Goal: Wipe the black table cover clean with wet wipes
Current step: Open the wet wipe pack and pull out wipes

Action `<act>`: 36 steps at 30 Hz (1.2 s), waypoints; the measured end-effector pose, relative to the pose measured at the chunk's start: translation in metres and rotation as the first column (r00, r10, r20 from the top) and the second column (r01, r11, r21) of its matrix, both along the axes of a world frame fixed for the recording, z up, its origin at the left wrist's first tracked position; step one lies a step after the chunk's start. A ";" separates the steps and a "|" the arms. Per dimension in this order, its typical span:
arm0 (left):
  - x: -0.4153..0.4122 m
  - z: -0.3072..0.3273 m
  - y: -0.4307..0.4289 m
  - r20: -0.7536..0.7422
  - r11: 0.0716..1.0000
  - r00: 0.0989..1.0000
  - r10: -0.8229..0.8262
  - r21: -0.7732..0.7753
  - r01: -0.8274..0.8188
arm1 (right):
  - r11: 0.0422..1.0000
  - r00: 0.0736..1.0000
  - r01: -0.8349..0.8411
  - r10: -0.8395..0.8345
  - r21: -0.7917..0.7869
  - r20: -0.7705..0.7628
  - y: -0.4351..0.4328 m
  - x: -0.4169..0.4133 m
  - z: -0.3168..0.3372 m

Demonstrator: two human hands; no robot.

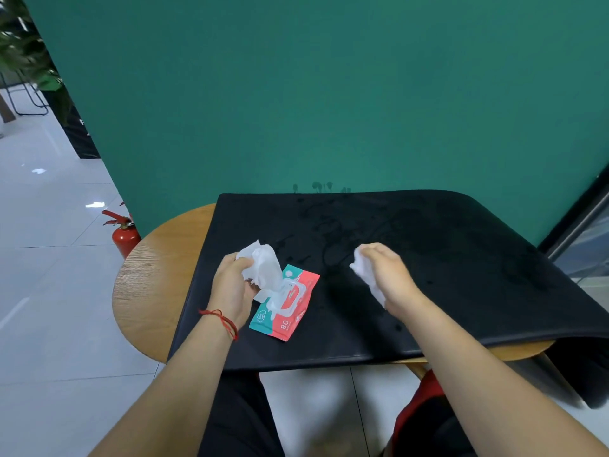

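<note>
Lap (237,417): dark trousers at the bottom edge, under the near rim of the surface; I see pale floor tiles (49,291) between the knees.
Bracelet (224,321): a red cord round the left wrist.
Pack of wipes (290,311): a flat red and teal packet marked "80". It lies on the near left part of the cover with its flap open, just beside the left hand.
Left hand (230,285): fingers curled round the pulled wipe, gripping it above the packet.
Pulled wipe (260,262): white and crumpled. Its lower end runs down to the packet's opening.
Right hand (392,275): palm down, fingers closed over the bunched wipe. I cannot tell whether it presses the cover or sits just above it.
Bunched wipe (365,272): a white wad showing at the fingertips and under the palm, near the middle of the cover.
Black cover (428,258): spread across the surface, its right side hanging past the edge. I note wet streaks and drops (329,232) beyond both hands.
Surface (155,282): a round wooden top, bare at the left of the cover.
Fire extinguisher (125,235): red, on the floor to the left of the surface.
Wall (329,94): plain green, touching the far edge of the cover.
Plant (23,51): green leaves, far left.
</note>
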State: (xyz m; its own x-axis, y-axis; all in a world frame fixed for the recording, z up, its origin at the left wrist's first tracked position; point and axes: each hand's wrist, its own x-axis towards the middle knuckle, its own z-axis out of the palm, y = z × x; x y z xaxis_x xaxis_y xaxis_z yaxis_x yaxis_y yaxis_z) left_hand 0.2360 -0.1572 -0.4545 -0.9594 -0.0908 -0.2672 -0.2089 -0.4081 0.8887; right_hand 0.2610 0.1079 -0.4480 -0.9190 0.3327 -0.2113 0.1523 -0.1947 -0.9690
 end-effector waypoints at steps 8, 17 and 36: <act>-0.029 0.003 0.006 -0.099 0.941 0.983 -0.151 0.290 0.174 | 0.766 0.939 -0.344 0.295 0.543 0.178 -0.039 -0.010 -0.036; -0.043 -0.006 0.005 -0.118 0.955 0.982 -0.147 0.240 0.172 | 0.593 0.899 -0.437 0.292 0.676 0.325 -0.089 -0.034 -0.065; -0.033 -0.066 0.007 0.100 0.134 0.714 -0.693 -0.955 0.264 | 0.129 0.863 -0.224 0.486 0.966 0.135 -0.090 0.016 -0.098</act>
